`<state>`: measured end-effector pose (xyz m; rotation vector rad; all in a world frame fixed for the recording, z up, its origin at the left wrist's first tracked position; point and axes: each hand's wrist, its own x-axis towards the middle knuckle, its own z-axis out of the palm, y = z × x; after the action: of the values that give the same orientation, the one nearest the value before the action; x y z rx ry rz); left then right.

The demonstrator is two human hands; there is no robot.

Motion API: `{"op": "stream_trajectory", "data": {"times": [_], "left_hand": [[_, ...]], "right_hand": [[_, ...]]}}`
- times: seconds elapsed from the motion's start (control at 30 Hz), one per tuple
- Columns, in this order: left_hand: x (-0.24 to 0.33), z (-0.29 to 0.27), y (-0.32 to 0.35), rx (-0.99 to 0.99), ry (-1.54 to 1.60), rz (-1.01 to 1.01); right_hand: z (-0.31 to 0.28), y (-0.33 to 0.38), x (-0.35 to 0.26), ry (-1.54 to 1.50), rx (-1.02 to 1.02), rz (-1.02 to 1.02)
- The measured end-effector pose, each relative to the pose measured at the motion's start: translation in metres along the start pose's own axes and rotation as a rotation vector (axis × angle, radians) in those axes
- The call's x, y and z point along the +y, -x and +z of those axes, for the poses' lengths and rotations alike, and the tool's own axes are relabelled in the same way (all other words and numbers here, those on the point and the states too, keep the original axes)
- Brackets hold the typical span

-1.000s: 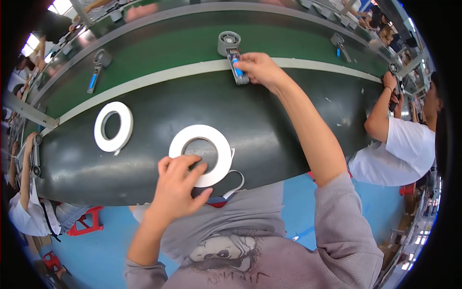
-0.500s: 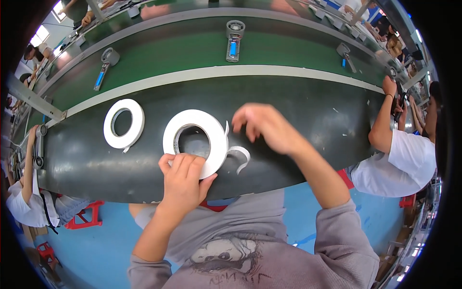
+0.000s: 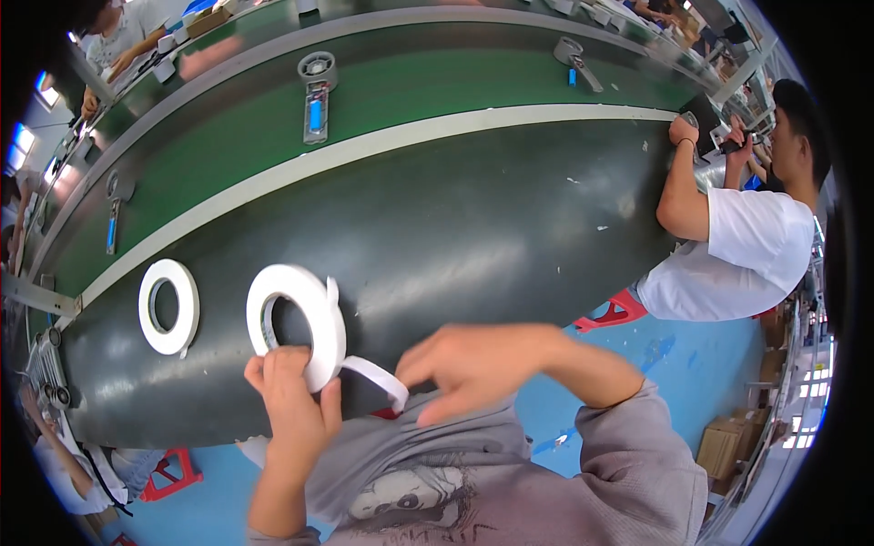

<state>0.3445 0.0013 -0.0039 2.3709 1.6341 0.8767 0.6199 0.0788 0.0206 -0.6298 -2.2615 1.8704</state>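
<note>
My left hand (image 3: pixel 296 400) grips the near rim of a white roll of double-sided tape (image 3: pixel 328 328) on the dark bench, fingers inside the core and thumb on the outer edge. From the roll's right side a loose strip of tape (image 3: pixel 371 369) curls out toward me. My right hand (image 3: pixel 473 366) is beside the free end of that strip, thumb and forefinger apart; whether a fingertip touches the tape I cannot tell. A short tab of tape (image 3: pixel 332 291) sticks up from the roll's upper right edge. Another white tape roll (image 3: pixel 187 314) lies flat to the left.
Beyond a pale rail (image 3: pixel 364 156), a green conveyor (image 3: pixel 214 173) carries handheld fan bodies (image 3: pixel 316 109) with blue cells. At the right, a person in a white shirt (image 3: pixel 746 246) works at the bench (image 3: pixel 510 227). A red stool (image 3: pixel 610 314) stands on the blue floor (image 3: pixel 674 364).
My right hand has come down and nearer to me, to the strip's loose end. My left hand keeps its hold on the roll. The view has turned right.
</note>
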Motion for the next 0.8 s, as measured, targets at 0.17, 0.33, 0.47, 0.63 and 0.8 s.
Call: {"op": "stream_trajectory", "data": {"times": [0.17, 0.33, 0.47, 0.63, 0.8], "left_hand": [[0.008, -0.002, 0.019, -0.059, -0.053, -0.040], [0.016, 0.015, 0.008, 0.018, -0.080, 0.046], [0.020, 0.021, 0.003, 0.017, -0.147, 0.046], [0.026, 0.023, 0.005, 0.013, -0.198, 0.003], [0.028, 0.030, 0.001, -0.019, -0.134, 0.038]], "right_hand": [[-0.148, 0.049, 0.082, 0.033, 1.036, 0.049], [-0.321, 0.180, 0.202, 0.866, 1.725, 0.450], [-0.374, 0.188, 0.213, 0.636, 1.970, 0.723], [-0.405, 0.154, 0.224, 0.697, 1.827, 0.779], [-0.428, 0.184, 0.210, 0.299, 1.541, 0.687]]}}
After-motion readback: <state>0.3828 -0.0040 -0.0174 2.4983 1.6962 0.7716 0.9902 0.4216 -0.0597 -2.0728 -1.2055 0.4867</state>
